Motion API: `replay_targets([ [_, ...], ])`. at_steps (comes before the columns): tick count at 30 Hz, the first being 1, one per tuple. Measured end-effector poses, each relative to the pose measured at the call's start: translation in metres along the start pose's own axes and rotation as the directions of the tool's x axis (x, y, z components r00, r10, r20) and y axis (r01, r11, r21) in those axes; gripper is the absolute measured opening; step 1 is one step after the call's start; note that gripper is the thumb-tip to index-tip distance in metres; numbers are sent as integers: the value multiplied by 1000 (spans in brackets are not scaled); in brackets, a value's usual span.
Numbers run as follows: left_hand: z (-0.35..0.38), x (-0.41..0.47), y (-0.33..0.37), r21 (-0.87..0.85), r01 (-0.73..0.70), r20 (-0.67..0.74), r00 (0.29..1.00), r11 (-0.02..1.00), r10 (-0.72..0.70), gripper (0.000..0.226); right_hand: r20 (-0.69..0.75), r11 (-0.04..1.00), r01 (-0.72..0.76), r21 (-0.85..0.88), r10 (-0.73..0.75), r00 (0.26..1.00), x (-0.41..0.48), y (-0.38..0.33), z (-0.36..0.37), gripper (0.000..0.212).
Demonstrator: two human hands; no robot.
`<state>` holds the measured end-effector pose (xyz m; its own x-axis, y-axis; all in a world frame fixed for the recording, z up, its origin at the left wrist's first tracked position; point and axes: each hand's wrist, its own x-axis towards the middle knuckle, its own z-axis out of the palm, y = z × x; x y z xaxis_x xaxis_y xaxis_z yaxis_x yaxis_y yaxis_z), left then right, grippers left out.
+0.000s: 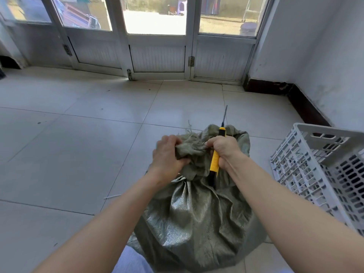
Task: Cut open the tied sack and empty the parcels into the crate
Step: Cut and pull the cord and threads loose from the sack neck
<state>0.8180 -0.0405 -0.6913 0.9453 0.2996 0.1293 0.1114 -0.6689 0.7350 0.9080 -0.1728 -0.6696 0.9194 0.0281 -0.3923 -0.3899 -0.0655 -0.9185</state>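
A grey-green woven sack (195,219) stands on the tiled floor right in front of me, its neck gathered and bunched at the top. My left hand (167,154) grips the frayed mouth of the sack from the left. My right hand (224,148) holds a yellow and black utility knife (214,162), blade extended and pointing away from me, and its fingers also pinch the sack's cloth. A white slotted plastic crate (319,166) sits on the floor to the right of the sack. No parcels show.
Pale floor tiles (78,144) stretch to the left and ahead. Glazed white doors (157,56) close off the far side. A white wall with a dark skirting board (303,107) runs behind the crate. A thin white strip (112,197) lies on the floor left of the sack.
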Motion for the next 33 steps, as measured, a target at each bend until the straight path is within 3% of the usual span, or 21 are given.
replay_targets([
  [1, -2, -3, 1, 61, 53, -69, 996, 997, -49, 57, -18, 1000, 15, 23, -14, 1000, 0, -1, -2, 27],
  [3, -7, -6, 9, -16, 200, -98, 975, 980, -200, 75, -48, 996, 55, 76, -51, 998, -1, -3, -5, 31],
  [6, -9, -5, 24, -278, 517, 211, 855, 810, -474, 93, -32, 989, 103, 102, -101, 994, -2, -2, -7, 34],
  [8, -6, -4, 30, -386, 654, 409, 754, 651, -514, 82, -1, 990, 119, 81, -120, 993, -5, -1, -6, 34],
  [10, 2, 1, 33, -494, 661, 452, 751, 566, -482, 53, 19, 989, 141, 46, -142, 990, -6, 1, -6, 35],
  [13, 10, 9, 31, -691, 608, 399, 771, 390, -496, 6, 35, 985, 173, -20, -172, 985, -8, 3, -10, 35],
  [16, 10, 13, 28, -781, 594, 468, 761, 193, -450, 14, 47, 972, 181, -151, -176, 983, -5, 5, -17, 31],
  [19, 9, 12, 28, -807, 579, 490, 767, 116, -414, 12, 114, 938, 224, -266, -200, 973, -2, 6, -24, 21],
  [22, 10, 14, 28, -833, 547, 461, 766, 80, -448, 12, 138, 822, 367, -436, -342, 930, -8, 2, -36, 43],
  [26, 19, 20, 31, -830, 547, 434, 757, 112, -489, 11, 300, 754, 519, -403, -426, 853, -21, -7, -52, 57],
  [30, 30, 20, 35, -811, 550, 416, 782, 200, -465, 8, 317, 736, 546, -400, -447, 836, -22, -13, -49, 37],
  [33, 33, 17, 37, -796, 558, 434, 796, 236, -422, 19, 310, 750, 479, -457, -371, 876, -17, -12, -36, 29],
])
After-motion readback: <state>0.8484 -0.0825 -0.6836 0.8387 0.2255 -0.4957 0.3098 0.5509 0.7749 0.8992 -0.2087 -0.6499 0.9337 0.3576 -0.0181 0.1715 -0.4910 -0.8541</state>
